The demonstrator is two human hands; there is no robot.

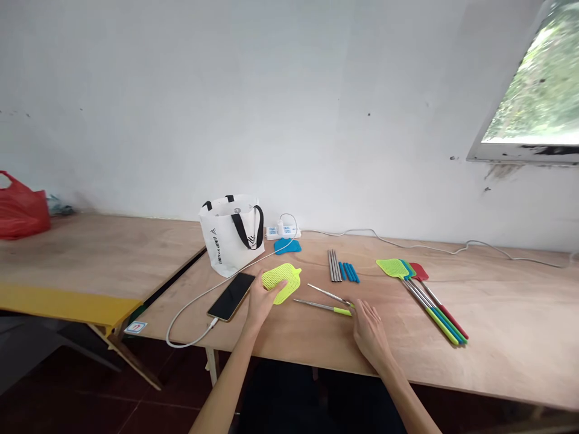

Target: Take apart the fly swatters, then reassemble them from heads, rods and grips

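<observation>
The yellow-green flyswatter head [287, 279] is pinched between the thumb and fingers of the left hand [261, 296], its narrow neck pointing to that hand's right. The right hand [370, 328] has its fingers drawn in narrowly on the handle of a metal rod [329, 294], whose bare tip slants toward the head, apart from it; a 2nd green-handled rod [342, 311] ends right by those fingertips. Good handling here probably means gripping the head near its neck, so the perforated sheet does not flex, and steering the rod from its handle, in line with that neck. Beyond the right hand lie steel tubes [335, 266] and blue grips [349, 272]; to its right, whole flyswatters [446, 323] fan out. Just left of the left hand is a smartphone [232, 295], with a white tote bag [228, 244] beyond. The wooden tabletop [511, 319] runs from under both hands to a marked white wall [289, 108], with a window [538, 90] high to the right.
</observation>
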